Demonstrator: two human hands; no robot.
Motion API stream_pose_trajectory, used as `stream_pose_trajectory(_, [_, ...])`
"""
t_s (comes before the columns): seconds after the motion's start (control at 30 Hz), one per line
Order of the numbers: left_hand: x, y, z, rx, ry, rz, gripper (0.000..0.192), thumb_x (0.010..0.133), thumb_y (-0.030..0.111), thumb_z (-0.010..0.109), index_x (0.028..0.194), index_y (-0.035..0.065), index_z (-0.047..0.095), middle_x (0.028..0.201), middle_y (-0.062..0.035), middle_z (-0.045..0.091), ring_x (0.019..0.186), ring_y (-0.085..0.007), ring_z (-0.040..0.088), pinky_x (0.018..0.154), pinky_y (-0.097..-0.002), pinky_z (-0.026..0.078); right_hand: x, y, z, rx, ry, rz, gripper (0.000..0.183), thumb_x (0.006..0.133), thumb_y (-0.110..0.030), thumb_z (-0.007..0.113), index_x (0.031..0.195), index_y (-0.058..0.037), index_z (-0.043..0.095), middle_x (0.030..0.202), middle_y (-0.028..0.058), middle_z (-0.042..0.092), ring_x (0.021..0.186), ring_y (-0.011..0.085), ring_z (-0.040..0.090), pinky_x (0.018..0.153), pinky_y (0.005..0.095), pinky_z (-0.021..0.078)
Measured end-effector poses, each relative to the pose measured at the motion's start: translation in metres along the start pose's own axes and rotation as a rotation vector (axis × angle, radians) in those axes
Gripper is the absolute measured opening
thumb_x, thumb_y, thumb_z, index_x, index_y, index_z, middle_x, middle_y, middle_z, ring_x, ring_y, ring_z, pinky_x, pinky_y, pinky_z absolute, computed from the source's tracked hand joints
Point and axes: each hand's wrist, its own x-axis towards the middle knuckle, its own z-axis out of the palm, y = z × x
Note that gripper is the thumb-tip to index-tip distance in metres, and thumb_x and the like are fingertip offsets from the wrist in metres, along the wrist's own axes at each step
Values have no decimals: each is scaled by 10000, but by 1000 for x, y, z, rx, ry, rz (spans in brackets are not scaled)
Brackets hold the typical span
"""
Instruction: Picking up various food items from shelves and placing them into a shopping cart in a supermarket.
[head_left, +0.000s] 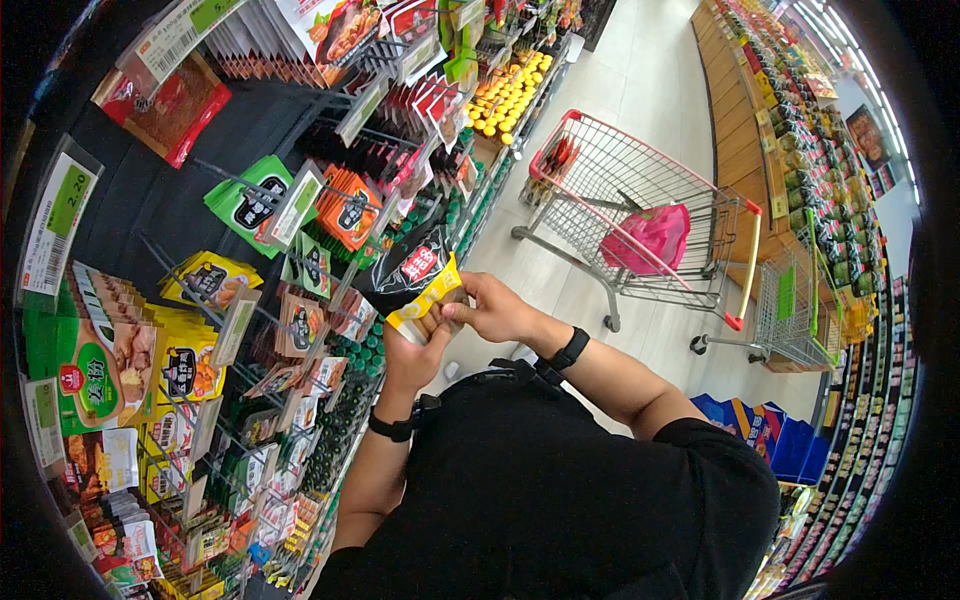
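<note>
Both my hands hold a black and yellow seasoning pouch (409, 266) in front of my chest. Its printed face is turned up, with a clear window near the lower edge. My left hand (414, 354) grips the bottom of the pouch, thumb on top. At the right edge of the pouch, my right hand (491, 306) pinches it with fingers and thumb. Close beyond the pouch hang orange sachets (349, 208) and green sachets (251, 202) on metal hooks. Yellow sachets (210, 279) hang further left.
A wire shopping cart (637, 172) with red trim stands to the right, holding a pink bag (646, 238). Behind it is a second cart (795, 300) with green trim. Bottles with yellow caps (510, 97) line a lower shelf. Price tags (60, 225) stick out from the rack.
</note>
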Motion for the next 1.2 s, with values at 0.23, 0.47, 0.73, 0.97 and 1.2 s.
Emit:
stream_pose_trajectory(0.23, [-1,-7,-4,21,32,-9,147,807,-27,654,715,33,556,655,24,578,585,-50,523,526,-244,408,1,11,4,-89,76,-7,229,878,-111,680,1083,-20,633,926,146,685,867,201,636,802,370,497])
stream_pose_trajectory(0.47, [-2,-9,-9,13,-4,-53,162,845,6,632,1000,-10,590,913,-39,629,823,-120,623,726,-272,511,5,10,6,101,80,104,285,921,-89,667,1171,8,570,990,32,671,893,97,575,830,287,493])
stream_pose_trajectory(0.73, [4,-5,-11,-36,-28,-118,273,860,90,727,1073,-14,593,993,-55,643,887,-139,636,786,-288,523,7,0,-11,-55,-6,-17,361,932,-176,671,1218,-1,535,1026,74,663,934,140,593,841,332,504])
stream_pose_trajectory(0.97, [7,5,-12,-51,-69,-95,483,845,106,756,1247,-2,511,1157,-74,609,1031,-167,607,918,-324,490,1,-9,-26,15,-161,21,449,942,-222,664,1304,-14,497,1055,57,658,951,130,572,825,316,504])
stream_pose_trajectory(1.2, [8,-1,-16,-219,17,-98,415,839,20,713,1213,-14,536,1136,-88,631,1030,-174,616,919,-333,490,5,3,-39,179,-235,154,494,905,-262,716,1276,7,529,1062,16,649,954,70,546,796,274,503])
